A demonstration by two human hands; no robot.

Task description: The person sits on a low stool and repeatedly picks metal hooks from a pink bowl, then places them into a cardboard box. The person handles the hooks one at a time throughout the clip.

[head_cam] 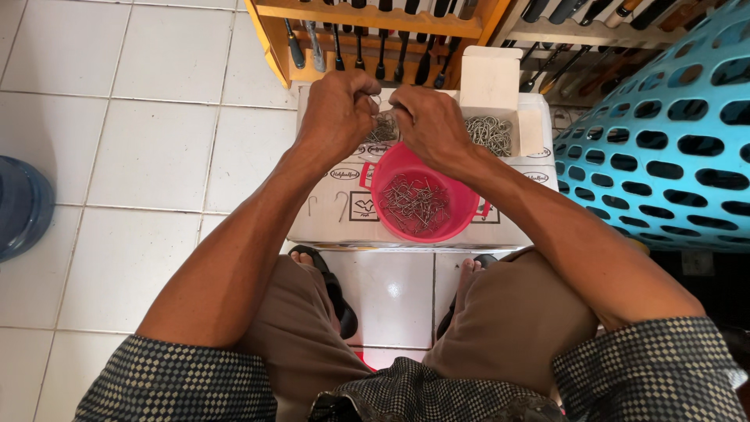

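Tiles pale and square lie at the left, a blue water jug at their edge. Left hand and right hand, fingers curled shut, pinch small metal hooks above a red bowl of hooks on a white carton. A turquoise basket stands right.

The hooks in the bowl are bare grey metal wire with a dull shine; the bowl is smooth, glossy red plastic. Under it, the box is matt white cardboard. Right of the bowl, the basket is smooth blue plastic. Behind the bowl, the rack is orange-finished wood. The floor is glossy white tile.
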